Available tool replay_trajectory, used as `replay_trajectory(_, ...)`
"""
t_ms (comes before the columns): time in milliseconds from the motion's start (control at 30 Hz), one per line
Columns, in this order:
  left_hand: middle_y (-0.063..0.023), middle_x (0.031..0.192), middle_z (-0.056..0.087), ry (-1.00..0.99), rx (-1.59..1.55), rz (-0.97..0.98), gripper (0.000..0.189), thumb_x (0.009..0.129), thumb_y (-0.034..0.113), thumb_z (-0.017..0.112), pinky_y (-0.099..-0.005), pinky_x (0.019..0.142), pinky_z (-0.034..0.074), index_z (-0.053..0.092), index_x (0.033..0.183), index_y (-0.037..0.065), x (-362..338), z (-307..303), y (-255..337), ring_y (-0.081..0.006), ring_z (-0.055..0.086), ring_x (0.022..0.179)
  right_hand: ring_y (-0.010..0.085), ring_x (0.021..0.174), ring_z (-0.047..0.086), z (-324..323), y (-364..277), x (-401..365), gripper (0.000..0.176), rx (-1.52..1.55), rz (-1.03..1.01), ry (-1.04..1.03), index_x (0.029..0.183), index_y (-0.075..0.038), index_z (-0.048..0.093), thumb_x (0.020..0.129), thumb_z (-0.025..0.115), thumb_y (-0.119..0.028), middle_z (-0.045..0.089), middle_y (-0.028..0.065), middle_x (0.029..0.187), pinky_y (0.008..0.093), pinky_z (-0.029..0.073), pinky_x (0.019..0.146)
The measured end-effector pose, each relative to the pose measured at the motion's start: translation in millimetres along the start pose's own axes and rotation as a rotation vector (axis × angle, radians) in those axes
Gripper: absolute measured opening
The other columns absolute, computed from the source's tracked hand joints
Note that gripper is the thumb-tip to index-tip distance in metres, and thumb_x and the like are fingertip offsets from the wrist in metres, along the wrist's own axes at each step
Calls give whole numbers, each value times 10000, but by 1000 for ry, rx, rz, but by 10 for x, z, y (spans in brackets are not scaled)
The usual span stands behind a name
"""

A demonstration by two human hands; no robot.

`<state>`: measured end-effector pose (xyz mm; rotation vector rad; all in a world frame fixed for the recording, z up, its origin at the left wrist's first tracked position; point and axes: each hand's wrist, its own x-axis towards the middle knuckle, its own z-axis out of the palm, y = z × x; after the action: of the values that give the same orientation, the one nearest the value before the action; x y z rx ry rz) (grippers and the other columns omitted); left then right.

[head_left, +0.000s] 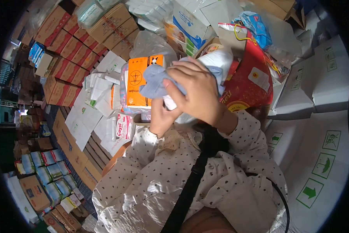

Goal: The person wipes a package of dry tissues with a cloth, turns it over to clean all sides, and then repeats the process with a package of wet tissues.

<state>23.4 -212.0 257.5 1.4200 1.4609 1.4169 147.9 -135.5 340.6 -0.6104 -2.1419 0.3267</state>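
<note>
My right hand (196, 87) is wrapped over a blue-grey cloth (155, 79), its fingers pressed down on the fabric. Just below it, my left hand (161, 116) is closed around a small white thing (169, 103) under the cloth; its kind is mostly hidden by my hands. Behind the cloth stands an orange-labelled package (137, 83) in clear plastic. A white rounded bundle (215, 60) lies beyond my right fingers. To the right of that hand is a large red bag (250, 73).
White cartons with green symbols (310, 163) line the right side. Stacked red-brown boxes (69, 54) fill the back left. A small Caysi pack (124, 126) lies left of my left wrist. Several wrapped packs (52, 174) stand at lower left. A black strap (196, 174) crosses my shirt.
</note>
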Motion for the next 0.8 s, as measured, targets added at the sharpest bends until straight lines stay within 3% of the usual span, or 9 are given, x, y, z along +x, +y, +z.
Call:
replay_trajectory(100,-116,1141,628,30,-243,-1,655,719,48,813,-324,927,461,481,1276,-47,-90,-27,155,-175,587,1053,321,1038,640,-83,177,12,222,-107,-18,28,933,1,682,852,636,-201,695,164,971,474,402,1040)
replay_trajectory(267,-126,1161,628,81,-99,121,659,726,55,807,-313,946,453,483,1290,-50,-99,22,204,-177,584,1079,341,1036,632,-149,790,-75,198,-362,-58,282,987,-4,662,886,625,-170,671,170,1071,507,377,1072)
replay_trajectory(333,-140,1140,640,80,-85,121,636,724,58,800,-317,934,461,494,1272,-52,-96,51,182,-185,601,1064,343,1034,630,-164,831,-93,212,-505,-41,251,1007,0,649,904,620,-183,657,174,1100,498,386,1062)
replay_trajectory(467,-153,1105,655,106,-14,163,604,728,75,790,-328,919,475,510,1249,-48,-101,110,263,-203,628,1034,341,1067,621,-163,451,-141,234,-362,75,179,1040,0,660,916,594,-187,662,179,1111,477,394,1047)
replay_trajectory(600,-173,1149,639,50,32,-4,603,761,89,759,-366,946,468,486,1286,-24,-140,166,-54,-258,621,1090,335,1118,609,-66,-148,-200,250,-9,26,32,1058,-7,675,907,568,-175,666,196,1111,464,386,1050)
replay_trajectory(667,-190,1246,583,259,-261,195,593,790,85,730,-399,1000,427,470,1314,-13,-183,273,-345,-289,560,1186,336,1121,609,-12,-324,-287,248,30,-17,-7,1043,-5,680,898,568,-173,669,199,1095,470,385,1050)
replay_trajectory(700,-185,1299,538,190,-386,1,569,816,101,712,-413,1030,395,474,1322,-6,-299,253,-173,-308,508,1240,336,1123,610,-14,-366,-331,247,69,-62,-46,1027,-4,684,889,567,-171,673,203,1080,476,385,1049)
replay_trajectory(733,-185,1299,538,187,-384,0,569,816,101,712,-413,1030,395,474,1322,-6,-293,231,-263,-308,508,1240,336,1123,610,10,-319,-324,247,69,-59,-44,1027,-4,684,889,567,-171,673,203,1080,476,385,1049)
replay_trajectory(800,-164,1251,568,126,-44,128,589,799,104,738,-395,1013,410,478,1316,-5,-281,168,-516,-292,532,1199,299,1059,631,62,-126,-257,240,68,-72,27,953,-22,679,876,583,-229,685,149,1010,478,368,1068)
